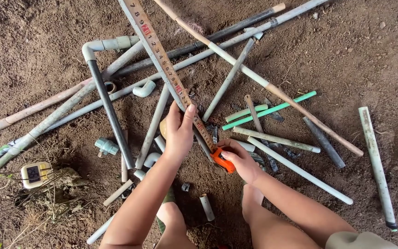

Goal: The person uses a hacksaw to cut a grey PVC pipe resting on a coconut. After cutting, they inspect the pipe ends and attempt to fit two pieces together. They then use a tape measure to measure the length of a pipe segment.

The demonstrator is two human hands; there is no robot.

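Far out to the left of the left hand [178, 131], a small yellow-and-white digital meter [35, 174] lies face up on the soil [369, 55] among dry twigs. Nearer that hand, still to its left, a dark pipe [111, 113] runs down from a pale elbow fitting [104, 45], and a small teal valve piece [106, 146] sits beside it. The left hand reaches forward from the forearm, fingers curled together, thumb up along the yellow tape blade [162, 60], pinning it against a grey pipe [173, 90] that runs under the blade away from the hand. The blade stretches up and leftward from there, out of the top of the view. Just right of the left hand, the right hand [238, 159] is clamped around the orange tape measure case [223, 160], fingers wrapped over it, close to the ground. Beyond the right hand lie a green tube [270, 110] and several pale pipe offcuts [277, 139]; farther right, a long whitish pipe [376, 166] lies apart. No containers or packages show
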